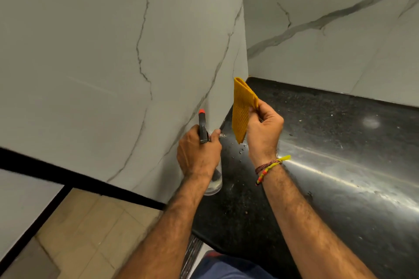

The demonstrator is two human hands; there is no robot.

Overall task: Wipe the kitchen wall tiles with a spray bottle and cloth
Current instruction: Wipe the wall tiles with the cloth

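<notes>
My left hand [197, 151] grips a clear spray bottle [215, 182] with a dark head and an orange nozzle tip, which points up toward the white marble-veined wall tiles [90, 56] on the left. My right hand [264, 130] pinches a folded yellow ribbed cloth [242, 108], held upright in the air just right of the bottle, near the wall corner. The cloth is not touching the tiles. Much of the bottle's body is hidden behind my left hand.
A glossy black stone countertop [328, 142] runs along the right, with small water droplets near my hands. A second marble wall [328, 25] stands behind it. Beige floor tiles [90, 233] lie at the lower left, beyond a black trim strip.
</notes>
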